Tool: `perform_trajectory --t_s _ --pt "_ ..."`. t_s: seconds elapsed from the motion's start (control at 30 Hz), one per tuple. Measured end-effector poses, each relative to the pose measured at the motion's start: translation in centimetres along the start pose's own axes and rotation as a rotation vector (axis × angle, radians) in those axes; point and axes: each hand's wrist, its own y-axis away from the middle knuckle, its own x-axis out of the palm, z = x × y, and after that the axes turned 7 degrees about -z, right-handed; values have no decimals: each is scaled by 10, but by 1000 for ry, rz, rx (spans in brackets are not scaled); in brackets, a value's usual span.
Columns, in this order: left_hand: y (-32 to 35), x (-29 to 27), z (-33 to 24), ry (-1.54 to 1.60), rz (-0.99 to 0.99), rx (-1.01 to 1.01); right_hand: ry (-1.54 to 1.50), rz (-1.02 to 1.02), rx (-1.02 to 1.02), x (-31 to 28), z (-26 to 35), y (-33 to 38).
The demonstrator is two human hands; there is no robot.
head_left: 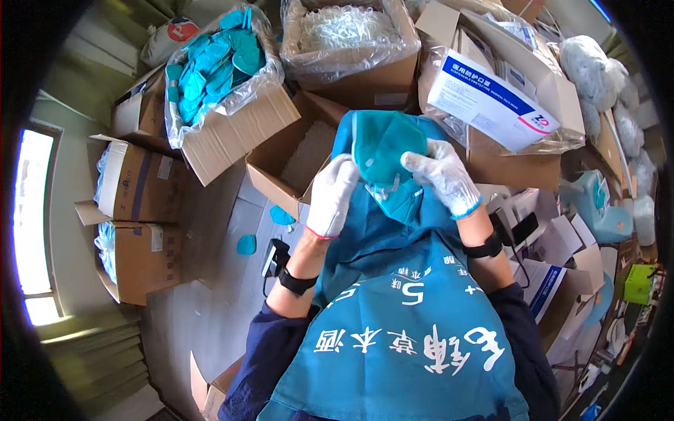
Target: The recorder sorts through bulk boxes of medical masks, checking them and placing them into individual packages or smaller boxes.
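Over a blue apron point(414, 337), 2 gloved hands: left hand point(331, 198) and right hand point(442, 175), fingers pinching a teal face mask point(382, 151) by its edges. Light, soft, easily creased; best gripped at rim or straps. Beyond, box of teal masks point(214, 67).

Floor point(210, 309): grey wood-look planks, partly bare at lower left. Bright window point(31, 210) on the left, daylight blown out, pale wall point(77, 119) around it. Open cardboard boxes point(140, 210) stacked along the left side and across the top, some lined with clear plastic bags point(337, 42). White stuffed sacks point(597, 77) piled at upper right. Flat white cartons point(554, 238) cluttered on the right.
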Motion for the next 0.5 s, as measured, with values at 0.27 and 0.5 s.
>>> perform_trajectory --t_s 0.27,0.5 --pt "-8 20 -22 97 -21 -163 -559 -261 -54 -2 -21 -10" --pt "-9 23 -1 -21 -163 2 -243 73 -26 50 -12 24"
